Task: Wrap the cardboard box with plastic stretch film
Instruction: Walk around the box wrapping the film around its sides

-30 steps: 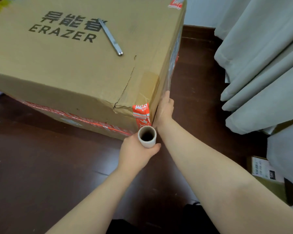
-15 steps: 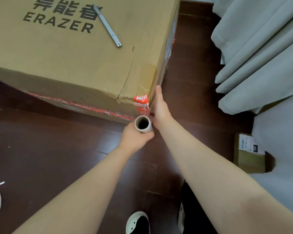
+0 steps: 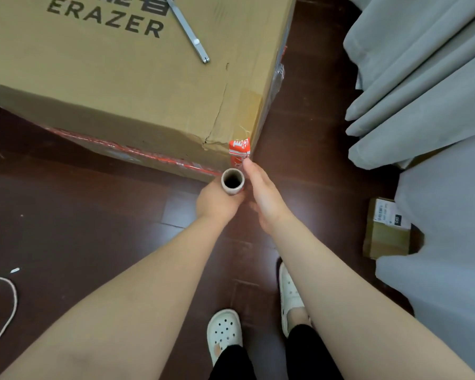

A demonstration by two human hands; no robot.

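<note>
Dark wood plank floor (image 3: 80, 229). Grey curtain (image 3: 422, 78) hangs in heavy folds along the right side, its hem reaching the floor. Small brown parcel (image 3: 385, 237) with a white printed label lies on the floor at the curtain's foot, its right edge touching the fabric. White cord (image 3: 10, 300) loops on the floor at the left edge; a small white scrap (image 3: 15, 270) lies just above it. Flat metal strip (image 3: 188, 31) lies diagonally, upper centre. Two white perforated clogs (image 3: 224, 330) stand on the floor, bottom centre, below black trousers (image 3: 310, 352).
</note>
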